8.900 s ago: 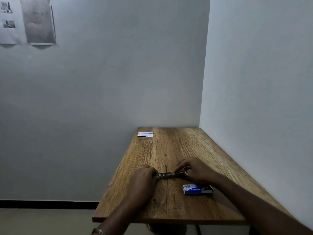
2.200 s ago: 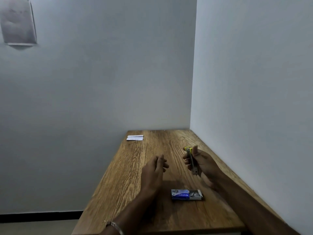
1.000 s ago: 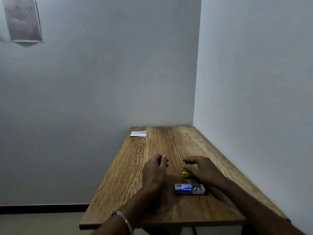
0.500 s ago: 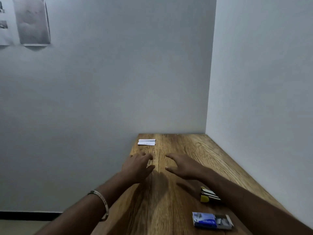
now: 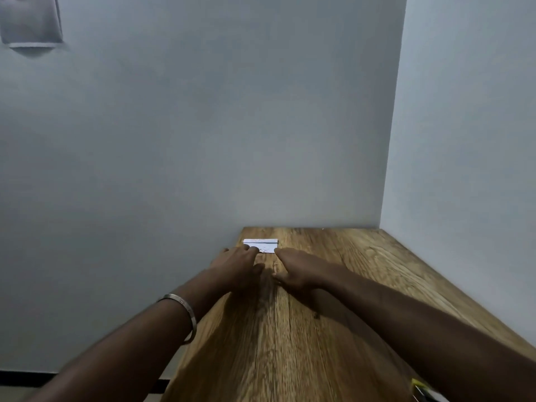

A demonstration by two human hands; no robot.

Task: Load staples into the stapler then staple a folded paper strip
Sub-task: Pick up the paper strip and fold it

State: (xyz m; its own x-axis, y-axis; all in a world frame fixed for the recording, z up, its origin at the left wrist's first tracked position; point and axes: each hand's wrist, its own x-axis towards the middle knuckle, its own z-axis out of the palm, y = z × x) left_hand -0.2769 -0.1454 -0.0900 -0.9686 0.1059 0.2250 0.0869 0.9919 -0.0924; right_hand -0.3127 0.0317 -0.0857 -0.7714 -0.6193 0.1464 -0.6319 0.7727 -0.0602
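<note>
White folded paper strips [image 5: 262, 244] lie at the far left of the wooden table [image 5: 333, 329], near the back wall. My left hand [image 5: 237, 265] reaches out flat, its fingertips touching the near edge of the paper. My right hand [image 5: 295, 268] lies stretched beside it, fingertips at the paper's right corner. Both hands have straight fingers and hold nothing. The yellow-tipped stapler [image 5: 425, 392] shows partly at the bottom right edge, under my right forearm. The staple box is out of view.
White walls close the table in at the back and along the right side. The table's left edge drops to the floor. A sheet of paper [image 5: 30, 20] hangs on the wall at top left. A metal bangle [image 5: 185, 311] is on my left wrist.
Both hands have reached farther forward across the table and now touch the paper strips. The view moved forward, so the staple box left the frame and the stapler slid to the bottom edge.
</note>
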